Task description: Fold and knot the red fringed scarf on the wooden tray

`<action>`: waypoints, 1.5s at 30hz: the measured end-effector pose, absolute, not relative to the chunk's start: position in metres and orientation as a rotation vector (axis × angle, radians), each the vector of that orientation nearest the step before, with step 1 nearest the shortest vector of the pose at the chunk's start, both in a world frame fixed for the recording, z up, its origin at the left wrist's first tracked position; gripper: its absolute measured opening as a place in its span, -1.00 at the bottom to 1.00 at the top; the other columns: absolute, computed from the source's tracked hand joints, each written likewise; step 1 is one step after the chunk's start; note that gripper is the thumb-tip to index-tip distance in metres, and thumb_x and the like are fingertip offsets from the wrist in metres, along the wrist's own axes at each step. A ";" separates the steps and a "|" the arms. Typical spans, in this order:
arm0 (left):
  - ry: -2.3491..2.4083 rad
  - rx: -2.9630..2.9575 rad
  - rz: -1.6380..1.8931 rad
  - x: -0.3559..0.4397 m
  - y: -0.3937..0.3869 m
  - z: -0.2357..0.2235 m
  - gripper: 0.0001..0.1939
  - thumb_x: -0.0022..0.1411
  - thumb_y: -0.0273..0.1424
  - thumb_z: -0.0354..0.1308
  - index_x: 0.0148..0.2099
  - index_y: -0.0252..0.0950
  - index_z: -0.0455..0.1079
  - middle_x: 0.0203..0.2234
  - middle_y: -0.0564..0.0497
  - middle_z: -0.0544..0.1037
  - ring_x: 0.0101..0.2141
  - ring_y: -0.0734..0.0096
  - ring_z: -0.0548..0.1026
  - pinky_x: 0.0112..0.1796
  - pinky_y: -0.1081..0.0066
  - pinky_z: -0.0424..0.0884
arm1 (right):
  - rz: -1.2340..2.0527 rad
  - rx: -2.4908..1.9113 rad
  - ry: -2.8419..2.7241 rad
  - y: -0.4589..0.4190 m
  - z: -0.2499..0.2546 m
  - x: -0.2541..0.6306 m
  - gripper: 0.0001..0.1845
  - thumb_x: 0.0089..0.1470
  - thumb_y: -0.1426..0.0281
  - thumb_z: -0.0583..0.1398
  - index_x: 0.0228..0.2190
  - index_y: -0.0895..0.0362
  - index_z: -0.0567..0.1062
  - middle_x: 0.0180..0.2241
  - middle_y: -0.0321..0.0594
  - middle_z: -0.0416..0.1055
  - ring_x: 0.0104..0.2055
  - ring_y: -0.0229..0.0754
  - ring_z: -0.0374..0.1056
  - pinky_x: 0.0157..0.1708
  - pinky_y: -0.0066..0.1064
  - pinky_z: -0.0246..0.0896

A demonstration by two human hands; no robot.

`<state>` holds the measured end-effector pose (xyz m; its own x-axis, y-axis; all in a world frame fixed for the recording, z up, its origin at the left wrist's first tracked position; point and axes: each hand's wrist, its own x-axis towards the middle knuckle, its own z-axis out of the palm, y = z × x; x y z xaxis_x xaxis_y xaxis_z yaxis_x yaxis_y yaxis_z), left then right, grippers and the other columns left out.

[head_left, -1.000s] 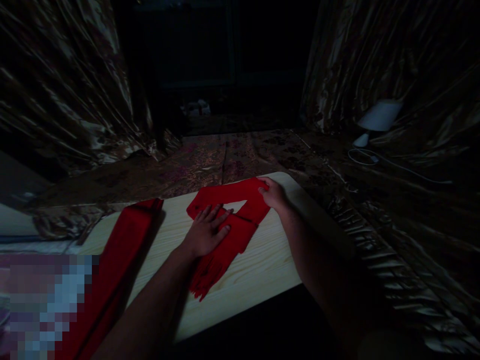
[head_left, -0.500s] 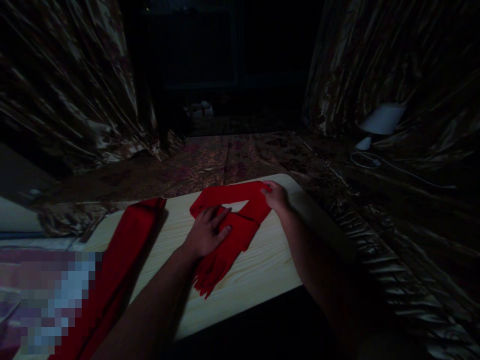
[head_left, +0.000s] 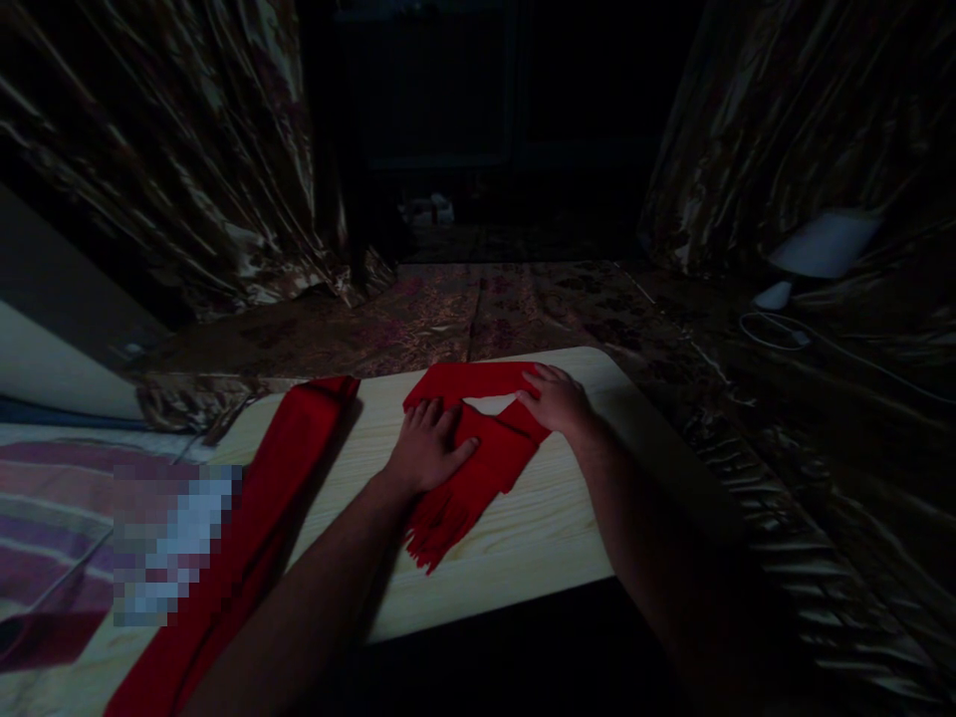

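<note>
A red fringed scarf (head_left: 489,458) lies on a pale wood-grain table (head_left: 553,518), folded back on itself around a small gap of bare wood. My left hand (head_left: 429,448) rests flat on its left fold, fingers spread and thumb out to the right. Over the far right corner lies my right hand (head_left: 560,398), fingers stretched out and touching the cloth. The fringe points toward me, to the left. Another long red cloth (head_left: 276,478) stretches down the table's left side, partly behind my left forearm.
Left of the table is a striped bedspread (head_left: 45,498), with a pixelated patch beside the red cloth. Patterned fabric (head_left: 440,309) covers the ledge beyond. A white lamp (head_left: 829,244) with its cord stands at right. Curtains (head_left: 224,149) hang on both sides; the room is dim.
My right hand has gone from gripping the scarf's right corner to lying over it with fingers extended. The gap in the fold is narrower. My view has turned slightly left.
</note>
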<state>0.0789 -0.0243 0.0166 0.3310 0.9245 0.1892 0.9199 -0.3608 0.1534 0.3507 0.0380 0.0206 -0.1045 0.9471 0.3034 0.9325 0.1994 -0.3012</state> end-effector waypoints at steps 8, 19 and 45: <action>1.784 2.457 0.231 0.079 -0.024 0.021 -0.08 0.28 0.25 -0.18 0.46 -0.24 0.09 0.39 -0.31 0.11 0.38 -0.25 0.00 0.28 -0.15 -0.04 | 0.073 -1.885 -2.089 0.046 0.007 0.356 -0.32 0.27 -0.03 0.04 0.31 -0.05 0.28 0.40 -0.19 0.05 0.36 0.12 0.06 0.32 -0.05 -0.06; 1.769 2.491 0.309 0.076 -0.027 0.028 -0.16 0.31 0.19 -0.10 0.45 -0.19 0.10 0.35 -0.23 0.22 0.34 -0.15 0.13 0.29 -0.06 0.01 | 0.010 -1.869 -2.099 0.049 0.001 0.356 -0.33 0.30 0.01 -0.01 0.32 0.00 0.27 0.40 -0.12 0.06 0.33 0.17 0.11 0.29 0.03 -0.01; 1.825 2.479 0.245 0.075 -0.029 0.037 -0.16 0.26 0.21 -0.07 0.37 -0.21 0.25 0.27 -0.26 0.34 0.27 -0.22 0.23 0.22 -0.07 0.12 | 0.057 -1.788 -2.102 0.043 0.008 0.354 -0.37 0.28 0.05 0.05 0.29 0.00 0.32 0.38 -0.15 0.10 0.34 0.06 0.12 0.31 -0.06 -0.02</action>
<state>0.0749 -0.0288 0.0367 0.2895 0.9524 0.0954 0.9438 -0.3007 0.1370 0.3539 0.0432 0.0075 -0.1190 0.9588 0.2578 0.9434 0.1901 -0.2716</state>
